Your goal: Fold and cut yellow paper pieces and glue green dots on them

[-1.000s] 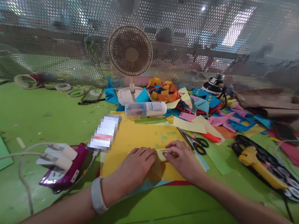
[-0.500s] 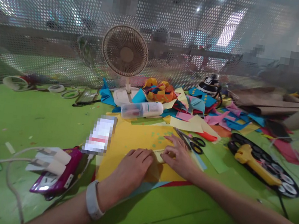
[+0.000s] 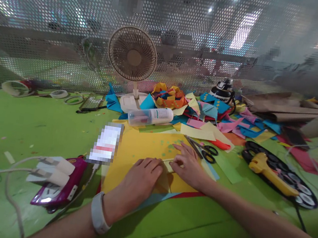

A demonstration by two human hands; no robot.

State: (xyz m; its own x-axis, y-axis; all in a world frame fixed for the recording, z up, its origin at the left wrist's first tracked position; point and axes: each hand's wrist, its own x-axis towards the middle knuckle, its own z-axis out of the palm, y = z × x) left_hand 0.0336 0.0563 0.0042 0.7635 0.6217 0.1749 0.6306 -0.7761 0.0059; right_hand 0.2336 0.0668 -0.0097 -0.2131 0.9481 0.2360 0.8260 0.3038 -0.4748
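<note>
Yellow paper (image 3: 139, 146) | left hand (image 3: 140, 178), right hand (image 3: 189, 166) spread flat atop | scissors (image 3: 204, 150) beside right | bare table (image 3: 40, 124) left

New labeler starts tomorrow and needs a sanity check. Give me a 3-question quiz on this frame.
1. True or false: the left hand has a pale wristband at its wrist.
2. What lies under both the left hand and the right hand? A) a metal tray B) a yellow sheet C) a wooden board
3. Which cutting tool lies just beyond the right hand's fingers?

Key: 1 true; 2 B; 3 the scissors.
</note>
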